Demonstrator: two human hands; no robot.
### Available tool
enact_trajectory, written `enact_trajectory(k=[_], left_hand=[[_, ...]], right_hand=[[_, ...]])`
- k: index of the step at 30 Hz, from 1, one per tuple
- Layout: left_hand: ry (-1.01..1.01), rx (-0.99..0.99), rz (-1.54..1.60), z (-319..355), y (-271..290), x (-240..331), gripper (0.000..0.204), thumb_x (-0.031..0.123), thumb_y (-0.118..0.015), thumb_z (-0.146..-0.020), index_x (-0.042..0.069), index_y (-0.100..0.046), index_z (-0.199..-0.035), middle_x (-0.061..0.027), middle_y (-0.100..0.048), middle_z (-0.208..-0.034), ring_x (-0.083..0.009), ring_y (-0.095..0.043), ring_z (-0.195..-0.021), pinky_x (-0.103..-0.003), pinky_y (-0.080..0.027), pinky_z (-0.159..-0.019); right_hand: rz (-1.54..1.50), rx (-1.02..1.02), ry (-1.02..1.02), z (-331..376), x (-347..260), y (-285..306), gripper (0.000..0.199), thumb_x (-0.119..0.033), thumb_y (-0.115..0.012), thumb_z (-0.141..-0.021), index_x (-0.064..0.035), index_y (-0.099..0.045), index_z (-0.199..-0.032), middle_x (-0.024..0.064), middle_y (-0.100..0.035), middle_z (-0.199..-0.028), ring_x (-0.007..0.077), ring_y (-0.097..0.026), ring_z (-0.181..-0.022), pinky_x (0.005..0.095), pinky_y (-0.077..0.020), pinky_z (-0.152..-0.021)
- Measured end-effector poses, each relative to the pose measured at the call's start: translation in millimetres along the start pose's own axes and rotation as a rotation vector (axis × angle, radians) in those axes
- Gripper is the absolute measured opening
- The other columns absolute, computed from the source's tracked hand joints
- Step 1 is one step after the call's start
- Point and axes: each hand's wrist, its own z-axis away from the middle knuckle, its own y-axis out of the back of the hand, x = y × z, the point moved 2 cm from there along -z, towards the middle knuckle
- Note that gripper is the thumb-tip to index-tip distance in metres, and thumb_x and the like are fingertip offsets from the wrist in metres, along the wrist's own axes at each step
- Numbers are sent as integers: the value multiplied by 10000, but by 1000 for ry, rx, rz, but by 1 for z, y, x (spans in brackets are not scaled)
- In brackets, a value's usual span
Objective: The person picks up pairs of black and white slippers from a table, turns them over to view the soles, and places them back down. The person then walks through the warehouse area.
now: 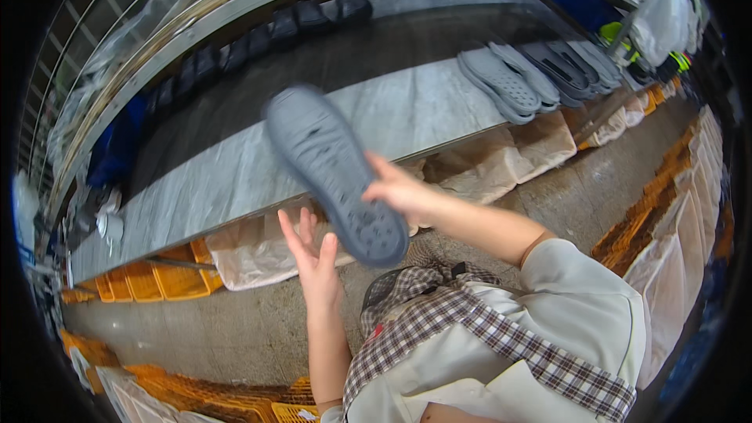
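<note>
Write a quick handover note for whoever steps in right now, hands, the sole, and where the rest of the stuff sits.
Right hand: gripping a grey shoe sole by its edge, held up in the air above the bench.
Left hand: open, palm up just under the sole, not touching it.
Done: a row of grey soles lies on the bench's right end; dark shoes line the back.
Left: the sole in hand is not yet set down. Bags and orange crates sit below the bench.

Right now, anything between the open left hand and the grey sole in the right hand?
Nothing. In the head view the left hand is spread open just below-left of the grey sole, which the right hand grips; only the floor shows behind the gap.
</note>
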Motion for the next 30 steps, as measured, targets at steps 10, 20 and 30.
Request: enact_trajectory(k=[10, 20, 30], left_hand=[[197, 67, 76, -14, 19, -39, 370, 108, -549, -906, 77, -414, -1249, -78, -594, -1040, -145, -573, -884, -270, -454, -769], [353, 208, 24, -35, 30, -78, 309, 148, -551, -908, 83, -449, -1193, -72, -598, -1023, -150, -580, -842, -284, -467, -728], [409, 604, 40, -19, 43, -77, 203, 133, -538, -905, 92, -513, -1102, -27, -613, -992, -113, -596, -828, -252, -462, -724]], right_hand=[[174, 510, -322, -69, -76, 284, 905, 3, -544, -664, -126, -136, -1461, 183, -402, -1334, 304, -522, -1100, 465, -457, -881], [1592, 459, 317, -124, -127, 258, 556, -206, -587, -772, -49, -449, -1287, 222, -566, -1124, 363, -542, -1049, 397, -439, -895], [-55, 415, 106, -474, -58, 376, 347, -334, -546, -900, -227, -507, -1228, -30, -442, -1312, 158, -435, -1150, 399, -435, -868]])
